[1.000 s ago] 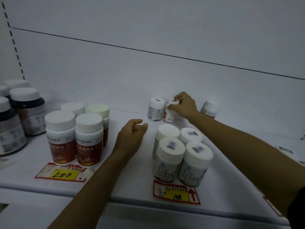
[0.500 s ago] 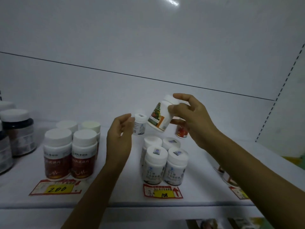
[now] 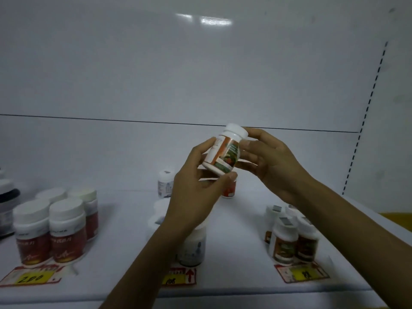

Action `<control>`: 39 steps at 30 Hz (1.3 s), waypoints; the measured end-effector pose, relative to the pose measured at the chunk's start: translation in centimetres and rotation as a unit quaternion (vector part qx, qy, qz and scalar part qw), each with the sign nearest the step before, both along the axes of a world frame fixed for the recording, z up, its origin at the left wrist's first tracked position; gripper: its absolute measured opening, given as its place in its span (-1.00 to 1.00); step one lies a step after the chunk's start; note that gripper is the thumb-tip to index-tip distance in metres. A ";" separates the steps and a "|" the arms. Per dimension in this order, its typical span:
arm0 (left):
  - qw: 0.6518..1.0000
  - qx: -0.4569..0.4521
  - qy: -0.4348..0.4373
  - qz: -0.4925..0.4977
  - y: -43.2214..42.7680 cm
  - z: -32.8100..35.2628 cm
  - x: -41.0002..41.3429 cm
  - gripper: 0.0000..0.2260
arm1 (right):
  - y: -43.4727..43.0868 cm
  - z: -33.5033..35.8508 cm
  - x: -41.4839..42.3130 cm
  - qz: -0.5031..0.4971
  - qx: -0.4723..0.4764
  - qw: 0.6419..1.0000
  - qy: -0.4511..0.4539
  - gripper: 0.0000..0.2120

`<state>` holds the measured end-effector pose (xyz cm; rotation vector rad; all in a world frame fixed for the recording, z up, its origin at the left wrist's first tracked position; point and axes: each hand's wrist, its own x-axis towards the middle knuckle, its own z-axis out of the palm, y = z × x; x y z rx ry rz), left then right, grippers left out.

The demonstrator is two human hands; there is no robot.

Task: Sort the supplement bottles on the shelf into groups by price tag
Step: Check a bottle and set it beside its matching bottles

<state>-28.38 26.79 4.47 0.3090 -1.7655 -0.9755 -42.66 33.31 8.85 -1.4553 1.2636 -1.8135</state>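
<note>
A small white-capped bottle with an orange and green label (image 3: 225,151) is held tilted in the air above the shelf. My left hand (image 3: 198,186) grips its base and my right hand (image 3: 267,161) holds its cap end. Red-labelled bottles (image 3: 50,233) stand behind the 200 price tag (image 3: 29,278) at left. White bottles (image 3: 192,248), partly hidden by my left arm, stand behind the 108 price tag (image 3: 178,278). Orange-labelled bottles (image 3: 292,239) stand behind a third price tag (image 3: 302,274) at right.
A small white bottle (image 3: 165,185) and a red-labelled one (image 3: 229,190) stand at the back of the white shelf (image 3: 124,253). Dark bottles (image 3: 6,206) sit at the far left edge. The shelf's back panel rises behind.
My right hand lifted the orange-labelled bottle from the back row and brought it up; my left hand rose and took hold of its base. The view shifted right, revealing the right-hand group.
</note>
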 end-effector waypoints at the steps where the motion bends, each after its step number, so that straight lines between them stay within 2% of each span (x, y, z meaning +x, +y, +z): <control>1: 1.000 -0.024 0.001 0.014 0.5 0.0 -1.2 -0.47 | 0.5 0.0 -1.1 0.004 0.003 1.000 0.003 -0.75; 4: 0.998 -0.059 0.005 0.030 2.1 -0.1 -4.6 -0.48 | 2.0 -0.1 -4.2 0.012 0.001 1.000 0.005 -0.70; 9: 0.998 -0.053 -0.013 0.044 4.5 -0.3 -9.4 -0.47 | 3.9 -0.4 -8.7 0.008 -0.006 1.000 0.001 -0.65; 14: 0.995 0.033 -0.068 0.068 5.9 -2.2 -12.0 -0.45 | 4.4 -1.4 -12.7 -0.020 0.010 0.999 0.045 -0.64; 17: 0.988 0.086 -0.091 0.095 5.6 -5.0 -12.2 -0.49 | 3.7 -2.9 -15.1 -0.033 0.031 0.998 0.031 -0.64; 21: 0.973 0.156 -0.117 0.128 4.2 -8.4 -12.9 -0.35 | 2.0 -5.1 -17.0 -0.039 0.082 0.996 0.025 -0.55; 27: 0.955 0.211 -0.157 0.138 3.5 -10.8 -13.7 -0.37 | -1.5 -6.8 -17.3 -0.017 0.156 0.983 0.091 -0.58; 32: 0.952 0.230 -0.150 0.135 3.4 -10.6 -13.5 -0.31 | -4.0 -8.0 -17.5 -0.006 0.261 0.945 0.196 -0.61; 35: 0.954 0.233 -0.141 0.129 3.2 -11.0 -13.5 -0.34 | -4.4 -8.8 -17.7 0.009 0.301 0.916 0.266 -0.67; 39: 0.954 0.239 -0.134 0.123 2.9 -11.2 -13.6 -0.45 | -4.4 -8.9 -18.1 0.021 0.314 0.904 0.289 -0.66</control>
